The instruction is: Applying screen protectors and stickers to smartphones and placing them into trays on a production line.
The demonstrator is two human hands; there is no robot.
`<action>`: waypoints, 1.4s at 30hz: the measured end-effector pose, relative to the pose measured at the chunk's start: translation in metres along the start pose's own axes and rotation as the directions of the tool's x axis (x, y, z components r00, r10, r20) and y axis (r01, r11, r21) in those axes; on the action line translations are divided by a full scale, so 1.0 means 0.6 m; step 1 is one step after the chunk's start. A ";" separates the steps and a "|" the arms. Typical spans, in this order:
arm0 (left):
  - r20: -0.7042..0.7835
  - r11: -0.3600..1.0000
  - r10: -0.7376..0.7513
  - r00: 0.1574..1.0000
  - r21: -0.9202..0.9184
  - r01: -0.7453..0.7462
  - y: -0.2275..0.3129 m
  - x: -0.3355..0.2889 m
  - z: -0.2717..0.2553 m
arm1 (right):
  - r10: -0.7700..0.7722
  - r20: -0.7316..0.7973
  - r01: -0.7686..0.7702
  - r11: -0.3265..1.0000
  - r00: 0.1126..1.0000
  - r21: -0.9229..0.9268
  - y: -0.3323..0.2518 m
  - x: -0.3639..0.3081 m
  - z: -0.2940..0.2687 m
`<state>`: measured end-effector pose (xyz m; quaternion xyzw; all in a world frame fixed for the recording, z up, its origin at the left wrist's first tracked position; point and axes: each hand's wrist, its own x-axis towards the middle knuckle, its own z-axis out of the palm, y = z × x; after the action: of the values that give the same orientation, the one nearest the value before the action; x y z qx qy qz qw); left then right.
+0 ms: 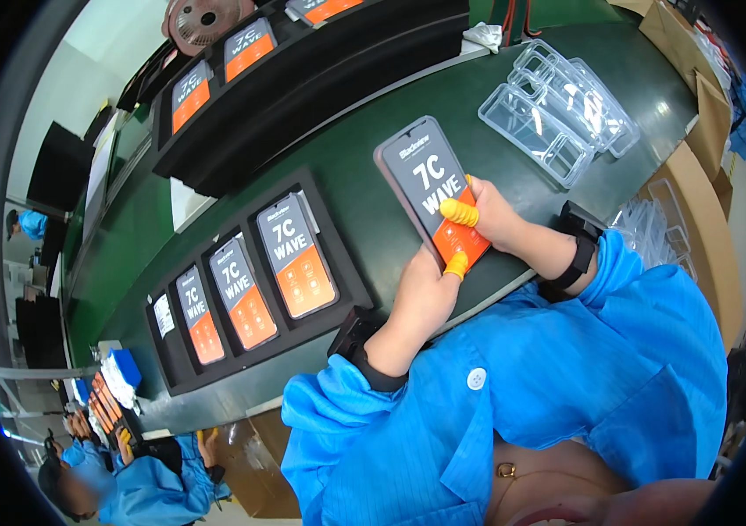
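Note:
A smartphone (412,167) with a grey and orange printed front film is held up over the green table, tilted to the left. My left hand (425,285) grips its lower end, a yellow finger cot on the thumb pressing the orange part. On the lower right side my right hand (494,215) wraps round the phone, its thumb in a yellow cot lying across the front. Fingers behind the phone are hidden. Left of my hands lies a black foam tray (351,273) with three similar phones (298,254) in its slots.
Transparent plastic phone cases (557,114) lie stacked at the far right of the table (338,158). A raised black rack (329,79) with more phones runs along the back. Cardboard boxes (697,237) stand at the right. Another person in blue (153,482) works at lower left.

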<state>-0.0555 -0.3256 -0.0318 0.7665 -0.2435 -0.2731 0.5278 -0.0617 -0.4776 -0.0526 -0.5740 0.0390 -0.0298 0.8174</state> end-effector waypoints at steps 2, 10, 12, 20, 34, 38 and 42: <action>0.011 1.000 -0.027 1.000 0.016 0.027 -0.005 -0.001 0.001 | -0.043 -0.031 0.043 0.999 0.999 -0.010 0.003 -0.001 0.008; 0.004 0.996 -0.031 1.000 -0.078 0.031 -0.042 -0.001 -0.005 | -0.258 -0.115 0.157 0.825 0.959 -0.543 -0.025 -0.032 0.039; 0.020 0.990 -0.056 0.998 -0.125 0.058 -0.034 -0.003 -0.005 | -0.286 -0.110 0.159 0.767 0.952 -0.622 -0.035 -0.038 0.038; -0.054 0.957 0.003 0.999 -0.291 -0.018 -0.048 -0.025 0.008 | -0.494 0.095 0.417 0.599 0.864 -0.684 -0.014 -0.049 0.036; -0.144 0.993 0.034 0.989 -0.111 -0.050 -0.057 -0.026 0.001 | -0.661 0.201 0.581 0.423 0.723 -0.696 -0.015 -0.045 0.039; -0.105 0.994 0.013 0.994 -0.106 -0.024 -0.046 -0.026 0.001 | -0.638 0.178 0.563 0.472 0.749 -0.678 -0.013 -0.046 0.037; -0.107 0.994 -0.018 0.994 -0.106 0.007 -0.055 -0.022 0.003 | -0.577 0.163 0.513 0.516 0.800 -0.686 -0.010 -0.046 0.030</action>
<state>-0.0636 -0.3074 -0.0612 0.7529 -0.1951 -0.2471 0.5780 -0.0874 -0.4600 -0.0403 -0.8199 -0.0997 -0.2918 0.4823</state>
